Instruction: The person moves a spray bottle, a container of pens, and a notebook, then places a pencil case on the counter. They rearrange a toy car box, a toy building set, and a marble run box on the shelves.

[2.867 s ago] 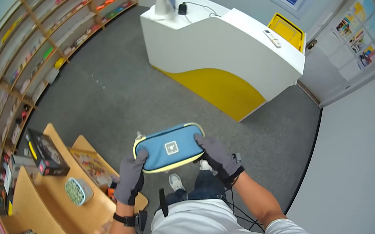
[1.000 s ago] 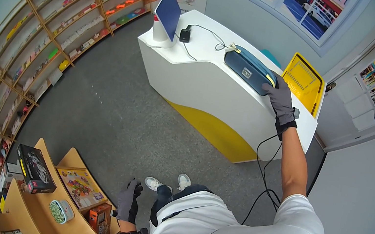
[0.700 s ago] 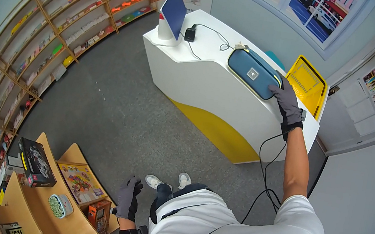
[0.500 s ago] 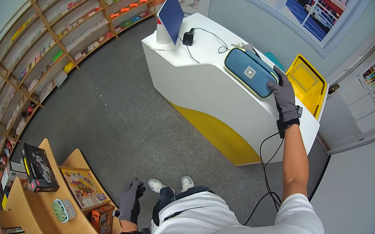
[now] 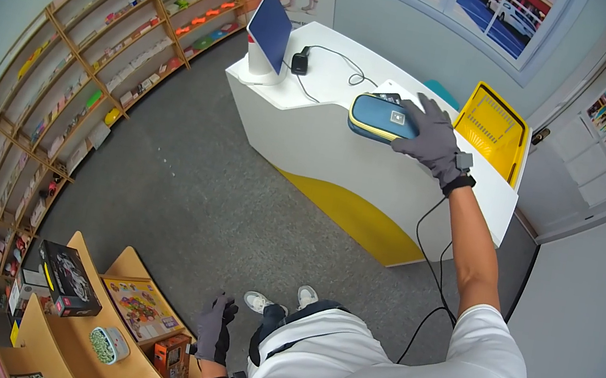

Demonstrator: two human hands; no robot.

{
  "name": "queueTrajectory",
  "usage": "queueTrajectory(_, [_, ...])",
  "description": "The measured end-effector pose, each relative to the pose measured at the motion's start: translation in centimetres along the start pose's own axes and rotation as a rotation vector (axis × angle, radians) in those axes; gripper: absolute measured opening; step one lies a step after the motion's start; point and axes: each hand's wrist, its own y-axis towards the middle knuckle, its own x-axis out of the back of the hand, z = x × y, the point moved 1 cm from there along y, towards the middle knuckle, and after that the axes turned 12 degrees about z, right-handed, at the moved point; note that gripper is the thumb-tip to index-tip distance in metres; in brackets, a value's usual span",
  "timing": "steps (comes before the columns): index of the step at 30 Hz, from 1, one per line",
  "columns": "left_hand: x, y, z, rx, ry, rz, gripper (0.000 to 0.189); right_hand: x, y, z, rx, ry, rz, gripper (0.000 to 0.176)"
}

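A blue zippered pencil case [image 5: 376, 115] with yellow-green trim and a small pale label lies on the white counter [image 5: 339, 67]. My right hand [image 5: 436, 137], in a grey glove, is at the case's right end, fingers spread and partly covering it; the fingertips' contact is hard to make out. Behind the case, a dark object [image 5: 389, 97] is partly hidden. My left hand [image 5: 215, 328], also gloved, hangs low beside my body with fingers loosely bent and apart, holding nothing. It is nearest to the wooden display stand [image 5: 66, 334].
On the counter stand a screen [image 5: 269, 31] and a black cabled box [image 5: 300, 63]. A yellow basket [image 5: 521, 157] is at its right end. Boxes and a small tub [image 5: 119, 342] sit on the stand. Cables hang from my right wrist. Wall shelves [image 5: 117, 30] curve along the left.
The pencil case has gone from raised and tilted toward me to lower and farther left on the counter. My right hand has moved left with it, its fingers now spread wider.
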Motion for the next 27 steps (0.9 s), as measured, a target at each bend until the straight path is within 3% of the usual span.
queueTrajectory(1, [0.0,0.0,0.1,0.005,0.01,0.008,0.045,0.0,0.3,0.2,0.069,-0.112,0.037,0.1])
queueTrajectory(6, [-0.4,0.4,0.2,0.008,0.026,0.011,0.046,0.0,2.9,0.3,0.115,-0.042,0.216,0.111])
queueTrajectory(9, [-0.2,0.6,0.6,-0.017,0.051,0.018,0.045,0.0,4.1,0.4,0.003,0.05,0.355,0.109])
queueTrajectory(13, [0.7,0.8,0.7,-0.037,0.045,-0.011,0.045,-0.4,4.4,0.4,-0.035,0.104,0.113,0.107])
queueTrajectory(18, [0.5,-0.2,1.2,-0.003,0.032,-0.025,0.045,-0.3,4.3,0.3,-0.156,0.074,0.231,0.104])
queueTrajectory(22, [0.5,-0.2,1.3,-0.026,0.021,-0.018,0.045,-1.8,2.7,2.9,-0.101,-0.149,0.073,0.098])
queueTrajectory(24, [0.3,0.1,1.1,-0.018,0.013,-0.018,0.045,-4.5,1.0,4.6,0.103,-0.114,-0.264,0.086])
queueTrajectory(27, [-0.2,0.5,1.2,0.009,0.006,-0.01,0.046,-7.5,-4.2,11.0,0.539,0.186,-0.151,0.064])
